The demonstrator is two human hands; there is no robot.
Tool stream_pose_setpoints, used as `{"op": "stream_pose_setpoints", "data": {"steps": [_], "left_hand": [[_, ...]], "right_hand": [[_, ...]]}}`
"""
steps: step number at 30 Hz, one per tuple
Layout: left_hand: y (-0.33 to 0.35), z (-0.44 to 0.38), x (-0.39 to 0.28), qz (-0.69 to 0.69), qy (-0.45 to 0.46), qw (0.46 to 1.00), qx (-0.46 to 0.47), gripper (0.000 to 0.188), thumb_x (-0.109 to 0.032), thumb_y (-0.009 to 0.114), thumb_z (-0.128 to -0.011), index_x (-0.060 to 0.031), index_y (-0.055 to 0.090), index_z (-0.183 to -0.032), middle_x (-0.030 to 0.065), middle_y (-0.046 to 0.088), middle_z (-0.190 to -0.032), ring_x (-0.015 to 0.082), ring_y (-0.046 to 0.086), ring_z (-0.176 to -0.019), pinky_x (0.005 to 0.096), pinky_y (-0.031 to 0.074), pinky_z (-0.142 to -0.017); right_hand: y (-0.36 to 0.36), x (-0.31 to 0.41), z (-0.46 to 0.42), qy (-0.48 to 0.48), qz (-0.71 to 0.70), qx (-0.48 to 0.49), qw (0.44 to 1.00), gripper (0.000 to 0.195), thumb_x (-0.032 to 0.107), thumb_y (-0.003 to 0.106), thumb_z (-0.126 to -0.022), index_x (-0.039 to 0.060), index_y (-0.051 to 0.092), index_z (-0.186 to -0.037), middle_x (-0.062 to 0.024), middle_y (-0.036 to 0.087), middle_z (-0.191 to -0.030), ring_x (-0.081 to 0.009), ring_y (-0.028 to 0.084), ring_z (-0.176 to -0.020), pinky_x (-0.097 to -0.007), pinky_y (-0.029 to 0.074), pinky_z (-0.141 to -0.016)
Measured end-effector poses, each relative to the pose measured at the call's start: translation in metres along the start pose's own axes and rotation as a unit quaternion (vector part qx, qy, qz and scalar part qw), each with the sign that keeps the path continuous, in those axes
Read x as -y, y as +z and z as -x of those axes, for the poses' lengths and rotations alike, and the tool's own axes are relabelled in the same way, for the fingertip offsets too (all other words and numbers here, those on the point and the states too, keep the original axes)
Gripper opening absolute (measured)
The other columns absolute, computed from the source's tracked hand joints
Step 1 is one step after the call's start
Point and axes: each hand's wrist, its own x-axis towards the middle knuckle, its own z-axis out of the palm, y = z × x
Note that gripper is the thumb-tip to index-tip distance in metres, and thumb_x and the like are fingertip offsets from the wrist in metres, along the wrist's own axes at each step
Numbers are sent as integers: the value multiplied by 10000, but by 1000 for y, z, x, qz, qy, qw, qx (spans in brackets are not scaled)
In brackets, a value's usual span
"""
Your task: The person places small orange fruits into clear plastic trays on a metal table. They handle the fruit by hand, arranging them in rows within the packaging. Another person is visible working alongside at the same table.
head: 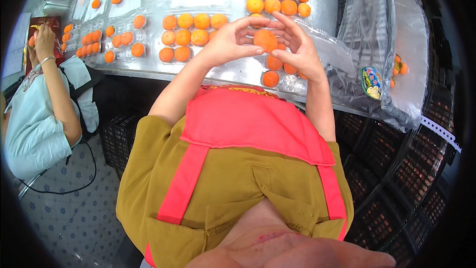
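Note:
Between my two hands, above the metal table, is one round mandarin (264, 41). My left hand (231, 42) holds its left side, with the thumb below and the fingers curled behind. On the other side my right hand (302, 50) has its thumb against the lower right of the fruit and its fingers arched over. Beneath the hands lies a clear plastic tray (292, 82) with mandarins in its cups, partly hidden. To the left, another tray has rows of mandarins (183, 37). A tray with two full rows of mandarins (272, 5) lies beyond my hands.
A plastic-lined crate (366, 41) stands at the right, with leafy mandarins (399, 67) beside it. More part-filled trays (128, 46) lie leftward. A co-worker (41, 108) at far left handles a fruit. Stacked black crates (390, 167) of fruit fill the lower right.

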Motion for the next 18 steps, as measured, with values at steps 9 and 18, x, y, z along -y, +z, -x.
{"op": "stream_pose_setpoints", "data": {"steps": [9,18], "left_hand": [[8,4,-2,-108,52,992,-49,631,-8,722,-783,-34,458,-1356,106,515,-1320,208,526,-1212,371,448,-1021],[9,3,6,-262,132,953,-78,665,-34,752,-747,-62,479,-1353,89,556,-1291,193,527,-1211,362,452,-986]], "right_hand": [[-1,-2,1,13,44,-25,999,689,64,734,-768,49,442,-1393,-122,563,-1242,-192,562,-1132,-328,472,-944],[4,-4,1,32,51,-37,998,620,87,740,-777,27,498,-1345,-119,630,-1146,-176,624,-1018,-316,500,-905]]}}
